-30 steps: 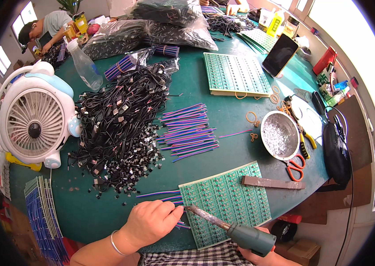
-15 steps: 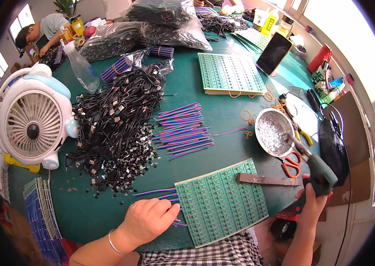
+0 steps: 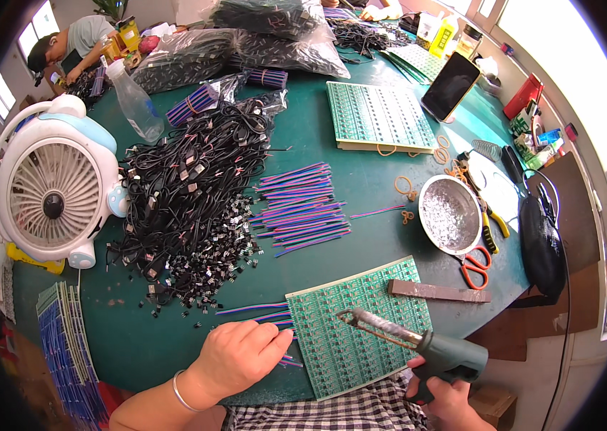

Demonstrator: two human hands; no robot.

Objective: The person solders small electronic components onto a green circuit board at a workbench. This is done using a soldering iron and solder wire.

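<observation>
My left hand point(image 3: 239, 359) is closed in a pinch at the left edge of a green circuit board point(image 3: 364, 334), gripping a thin multicoloured wire. More red, blue and purple wires point(image 3: 253, 309) stick out to the left of that edge, partly covered by the hand. My right hand point(image 3: 447, 402) is wrapped round the handle of a green soldering gun point(image 3: 454, 357). Its metal tip points left, over the middle of the board. A brown metal bar point(image 3: 438, 291) lies across the board's upper right corner, reaching onto the table.
Beyond the board lie cut wires point(image 3: 303, 208) and a heap of black cables point(image 3: 188, 179). A fan point(image 3: 52, 205) stands left. At right are a metal bowl point(image 3: 423, 230) of silvery bits, red-handled scissors point(image 3: 476, 269) and a phone point(image 3: 451, 86). A co-worker point(image 3: 84, 43) bends over, far left.
My right hand has brought the soldering gun from beside the bowl, left and down to over the circuit board. The left hand stays at the board's edge. The whole view has shifted slightly.
</observation>
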